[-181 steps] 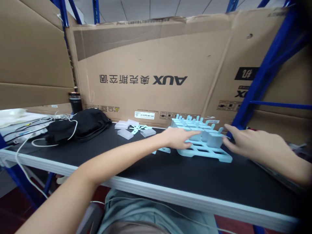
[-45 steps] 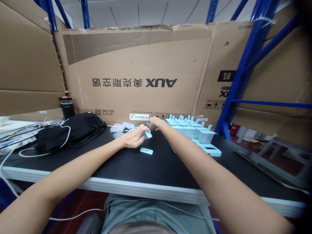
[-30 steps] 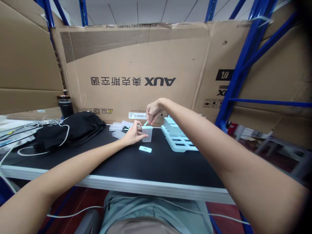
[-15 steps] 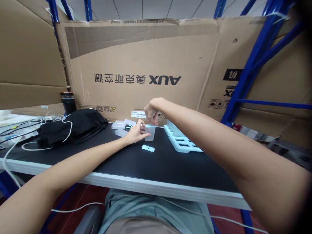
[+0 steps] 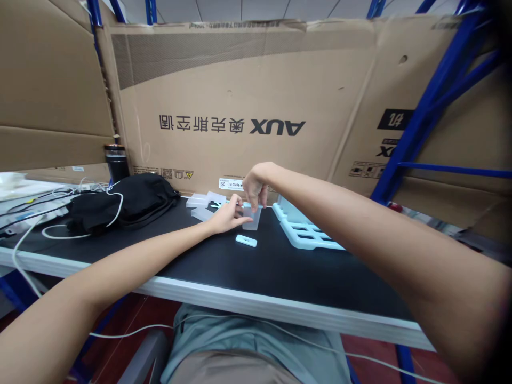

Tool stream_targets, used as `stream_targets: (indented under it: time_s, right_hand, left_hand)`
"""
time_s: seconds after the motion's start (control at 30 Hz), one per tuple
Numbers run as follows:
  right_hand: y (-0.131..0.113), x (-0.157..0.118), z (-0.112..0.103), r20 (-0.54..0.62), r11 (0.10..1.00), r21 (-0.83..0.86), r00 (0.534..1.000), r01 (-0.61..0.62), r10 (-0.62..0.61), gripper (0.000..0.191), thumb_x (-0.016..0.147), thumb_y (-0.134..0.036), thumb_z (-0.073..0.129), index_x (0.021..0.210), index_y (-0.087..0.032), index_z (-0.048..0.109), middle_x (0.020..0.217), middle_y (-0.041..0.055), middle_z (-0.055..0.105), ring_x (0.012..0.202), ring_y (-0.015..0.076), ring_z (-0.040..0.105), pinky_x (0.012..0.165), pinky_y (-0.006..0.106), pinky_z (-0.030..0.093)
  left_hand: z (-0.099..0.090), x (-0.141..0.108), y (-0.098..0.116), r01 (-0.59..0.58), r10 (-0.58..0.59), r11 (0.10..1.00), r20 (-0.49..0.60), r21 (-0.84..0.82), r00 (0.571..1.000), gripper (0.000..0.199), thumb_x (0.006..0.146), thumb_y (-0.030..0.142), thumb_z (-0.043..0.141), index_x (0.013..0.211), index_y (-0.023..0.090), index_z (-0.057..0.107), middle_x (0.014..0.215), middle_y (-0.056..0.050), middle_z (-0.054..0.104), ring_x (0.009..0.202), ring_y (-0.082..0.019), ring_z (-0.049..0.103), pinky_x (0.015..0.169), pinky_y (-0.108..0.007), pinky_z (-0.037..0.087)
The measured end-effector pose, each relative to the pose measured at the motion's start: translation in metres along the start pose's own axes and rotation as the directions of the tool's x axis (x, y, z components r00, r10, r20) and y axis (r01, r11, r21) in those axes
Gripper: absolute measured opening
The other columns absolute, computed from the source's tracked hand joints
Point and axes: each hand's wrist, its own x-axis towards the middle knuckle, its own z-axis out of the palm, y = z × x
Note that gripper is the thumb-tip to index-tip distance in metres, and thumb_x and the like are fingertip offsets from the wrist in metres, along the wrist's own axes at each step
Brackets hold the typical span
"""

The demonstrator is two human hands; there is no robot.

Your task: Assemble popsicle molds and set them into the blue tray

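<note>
A small translucent plastic box (image 5: 252, 221) with a light-blue rim stands upright on the black table. My left hand (image 5: 229, 216) is closed around its left side, thumb in front. From above, my right hand (image 5: 256, 189) reaches down to the blue rim, fingers bent and touching the top of the box; whether they grip the rim or press on it is hard to make out. A flat light-blue piece with a slot (image 5: 246, 241) lies just in front of the box. To the right sits a light-blue rack with rectangular openings (image 5: 304, 230), partly behind my right forearm.
More translucent plastic boxes (image 5: 199, 200) lie behind my left hand. A black bag (image 5: 126, 205) and a dark bottle (image 5: 117, 164) stand at the left, beside tangled cables (image 5: 60, 200). A large cardboard sheet (image 5: 232, 80) closes off the back, and blue metal posts (image 5: 420, 120) rise at the right.
The right hand's fingers have shifted slightly at the box's top, with a finger now lower over the rim. The left hand keeps its hold. The whole view has shifted a little.
</note>
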Motion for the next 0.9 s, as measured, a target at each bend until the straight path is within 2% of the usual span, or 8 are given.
stream_targets:
  time_s: [0.17,0.3,0.37,0.47,0.57,0.67,0.83,0.9]
  right_hand:
    - [0.002,-0.027,-0.009,0.190,0.991,0.026,0.974,-0.132,0.124,0.045,0.053,-0.032,0.088,0.084,-0.005,0.069,0.083,0.0111,0.071,0.086,0.0260,0.070,0.078,0.039,0.054]
    - [0.045,-0.044,-0.036,0.241,0.953,-0.066,0.922,-0.296,0.303,0.035,0.061,-0.027,0.083,0.077,0.000,0.068,0.083,0.0134,0.072,0.085,0.0229,0.071,0.075,0.030,0.052]
    - [0.082,-0.047,-0.051,0.159,0.914,-0.101,0.900,-0.394,0.405,0.037,0.073,-0.034,0.072,0.066,0.002,0.065,0.079,0.0137,0.071,0.083,0.0209,0.070,0.070,0.026,0.049]
    - [0.143,-0.043,-0.064,-0.196,0.878,-0.125,0.879,-0.462,0.435,0.064,0.087,-0.047,0.046,0.045,0.002,0.052,0.070,0.0140,0.067,0.077,0.0167,0.070,0.061,0.021,0.043]
    - [0.184,-0.042,-0.057,-0.332,0.856,-0.077,0.822,-0.512,0.462,0.067,0.087,-0.049,0.047,0.041,0.000,0.048,0.070,0.0155,0.067,0.077,0.0169,0.070,0.059,0.022,0.042]
    - [0.191,-0.050,-0.037,-0.313,0.868,-0.019,0.827,-0.496,0.467,0.049,0.074,-0.040,0.071,0.047,-0.002,0.055,0.072,0.0133,0.070,0.077,0.0198,0.071,0.062,0.027,0.048]
    - [0.173,-0.060,-0.007,-0.084,0.809,0.011,0.805,-0.588,0.587,0.023,0.055,-0.016,0.085,0.061,-0.004,0.065,0.075,0.0097,0.071,0.072,0.0207,0.071,0.068,0.034,0.053]
    - [0.173,-0.055,-0.003,-0.284,0.841,0.050,0.800,-0.539,0.529,0.025,0.053,-0.016,0.085,0.062,-0.005,0.066,0.075,0.0089,0.071,0.070,0.0200,0.071,0.069,0.035,0.054]
  left_hand:
    - [-0.001,-0.004,0.008,-0.040,0.034,0.995,0.065,0.095,0.997,0.036,0.091,0.046,0.055,0.104,0.024,0.030,0.107,-0.010,0.066,0.088,-0.020,0.068,0.076,-0.037,0.053]
    - [-0.003,-0.007,0.014,-0.140,0.119,0.984,0.182,0.113,0.976,0.035,0.093,0.045,0.050,0.114,0.023,0.035,0.125,-0.014,0.055,0.108,-0.021,0.059,0.078,-0.035,0.053]
    - [-0.004,-0.007,0.016,-0.202,0.153,0.964,0.263,0.172,0.953,0.043,0.086,0.048,0.058,0.115,0.021,0.042,0.120,-0.013,0.054,0.104,-0.022,0.058,0.075,-0.033,0.052]
    - [-0.006,-0.006,0.019,-0.311,0.198,0.912,0.377,0.267,0.905,0.037,0.080,0.048,0.065,0.101,0.019,0.053,0.097,-0.007,0.060,0.086,-0.018,0.058,0.074,-0.031,0.049]
    - [-0.006,-0.006,0.022,-0.375,0.226,0.877,0.431,0.300,0.873,0.024,0.083,0.042,0.061,0.087,0.018,0.057,0.083,-0.003,0.060,0.075,-0.015,0.057,0.070,-0.028,0.046]
    - [-0.006,-0.006,0.023,-0.388,0.238,0.865,0.422,0.318,0.875,0.021,0.084,0.039,0.060,0.086,0.018,0.058,0.081,-0.003,0.060,0.073,-0.014,0.057,0.069,-0.026,0.045]
    - [-0.005,-0.006,0.022,-0.381,0.228,0.864,0.420,0.329,0.879,0.020,0.084,0.039,0.060,0.086,0.018,0.058,0.081,-0.002,0.060,0.073,-0.014,0.057,0.069,-0.025,0.045]
    - [-0.005,-0.006,0.022,-0.374,0.222,0.866,0.415,0.331,0.882,0.020,0.084,0.039,0.061,0.085,0.019,0.059,0.081,-0.002,0.060,0.073,-0.014,0.057,0.069,-0.025,0.044]
